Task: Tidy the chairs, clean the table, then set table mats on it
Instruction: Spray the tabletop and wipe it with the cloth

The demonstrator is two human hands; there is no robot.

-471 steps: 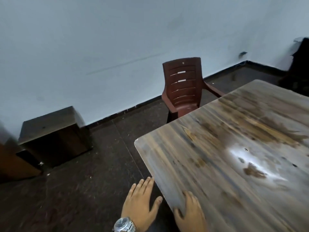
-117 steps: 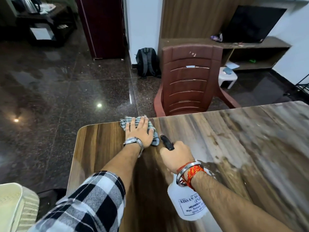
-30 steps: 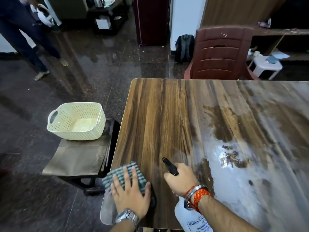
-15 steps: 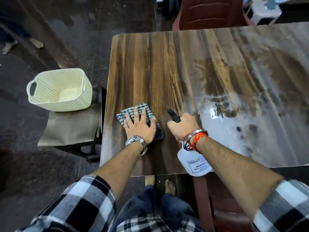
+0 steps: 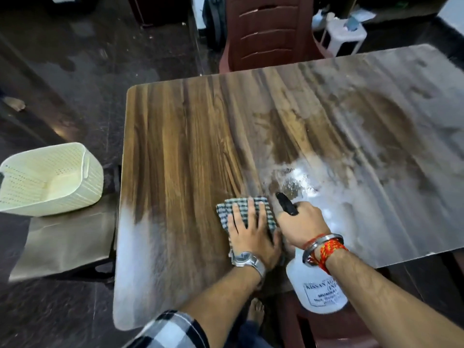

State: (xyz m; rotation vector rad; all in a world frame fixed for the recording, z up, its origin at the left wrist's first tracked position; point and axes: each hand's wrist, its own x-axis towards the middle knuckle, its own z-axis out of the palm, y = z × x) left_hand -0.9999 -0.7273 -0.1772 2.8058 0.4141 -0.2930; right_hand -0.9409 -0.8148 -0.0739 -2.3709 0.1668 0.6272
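Observation:
My left hand (image 5: 251,234) presses flat on a green-and-white checked cloth (image 5: 241,205) lying on the wooden table (image 5: 180,146), near its front edge. Right beside it, my right hand (image 5: 302,226) grips a white spray bottle (image 5: 317,287) by its black trigger head, whose nozzle points away from me over the table. The bottle's body hangs below my wrist at the table's near edge. A wet, shiny patch (image 5: 298,177) lies on the table just beyond the nozzle. A maroon plastic chair (image 5: 266,33) stands at the far side.
A cream perforated basket (image 5: 47,177) sits on a low brown stool (image 5: 65,244) left of the table. Another maroon chair (image 5: 326,332) is under the table's near edge by my bare feet. A white stool (image 5: 344,33) and a dark backpack (image 5: 213,18) stand on the dark floor beyond.
My left hand has slid the cloth to the right along the near part of the table, close beside my right hand. The view has shifted left and slightly up.

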